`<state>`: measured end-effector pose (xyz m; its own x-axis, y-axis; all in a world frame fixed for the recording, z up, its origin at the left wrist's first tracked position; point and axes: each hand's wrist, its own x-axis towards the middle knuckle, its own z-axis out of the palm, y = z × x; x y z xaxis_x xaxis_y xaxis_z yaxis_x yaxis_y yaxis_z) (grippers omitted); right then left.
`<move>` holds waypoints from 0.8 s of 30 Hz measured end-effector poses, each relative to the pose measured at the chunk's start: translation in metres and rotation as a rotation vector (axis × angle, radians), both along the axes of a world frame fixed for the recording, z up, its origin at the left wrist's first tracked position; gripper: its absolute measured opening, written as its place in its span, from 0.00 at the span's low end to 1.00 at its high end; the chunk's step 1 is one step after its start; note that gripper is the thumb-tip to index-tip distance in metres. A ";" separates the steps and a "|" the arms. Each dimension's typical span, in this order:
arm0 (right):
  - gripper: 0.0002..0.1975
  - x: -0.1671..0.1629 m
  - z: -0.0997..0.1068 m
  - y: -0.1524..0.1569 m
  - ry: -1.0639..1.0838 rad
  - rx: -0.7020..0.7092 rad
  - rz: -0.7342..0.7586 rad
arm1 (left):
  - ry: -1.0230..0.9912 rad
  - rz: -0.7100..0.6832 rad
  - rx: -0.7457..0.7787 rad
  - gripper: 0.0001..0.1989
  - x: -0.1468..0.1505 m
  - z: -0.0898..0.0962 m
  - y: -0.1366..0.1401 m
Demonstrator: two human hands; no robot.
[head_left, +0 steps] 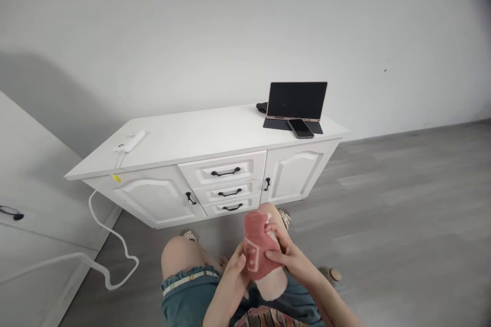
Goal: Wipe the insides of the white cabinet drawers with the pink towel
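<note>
A pink sock (263,250) with a cream end and a pale pattern is held over my lap, between my two hands. My left hand (235,277) grips its left edge, the thumb lying along the front and the other fingers mostly hidden. From the other side, my right hand (290,256) pinches the sock with its thumb on the pink part and its fingers near a cream patch. Whether a second sock is layered with it I cannot tell.
Before my knees stands a white cabinet (199,135) with drawers and doors. On it are a propped tablet (297,100), a phone (300,129), a black item (262,107) and a white power strip (130,142). Its cable (115,235) hangs at the left.
</note>
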<state>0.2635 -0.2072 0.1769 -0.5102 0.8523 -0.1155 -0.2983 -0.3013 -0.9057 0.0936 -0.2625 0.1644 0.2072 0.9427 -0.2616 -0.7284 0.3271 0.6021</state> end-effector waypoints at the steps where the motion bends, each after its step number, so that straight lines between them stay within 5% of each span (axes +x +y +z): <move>1: 0.19 -0.003 -0.001 -0.007 -0.080 0.107 0.002 | 0.024 0.023 -0.012 0.23 -0.002 -0.004 -0.007; 5: 0.18 -0.018 -0.011 -0.041 -0.364 0.372 -0.060 | 0.057 0.139 -0.105 0.20 -0.004 -0.023 -0.026; 11: 0.38 -0.034 -0.017 -0.071 -0.351 0.340 -0.128 | 0.065 0.363 -0.221 0.18 0.006 -0.035 -0.040; 18: 0.11 -0.030 -0.014 -0.073 -0.227 0.306 -0.337 | 0.220 0.401 0.028 0.44 0.016 -0.016 -0.045; 21: 0.10 -0.027 -0.009 -0.074 -0.171 0.265 -0.387 | 0.057 0.327 0.043 0.36 0.017 -0.012 -0.054; 24: 0.13 -0.026 0.000 -0.076 0.011 0.063 -0.285 | -0.119 0.260 -0.066 0.25 0.011 -0.012 -0.060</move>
<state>0.2376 -0.2828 0.1769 -0.2500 0.9668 -0.0537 -0.3732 -0.1474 -0.9160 0.1049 -0.3221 0.1527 -0.0059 0.9499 -0.3126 -0.8569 0.1563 0.4912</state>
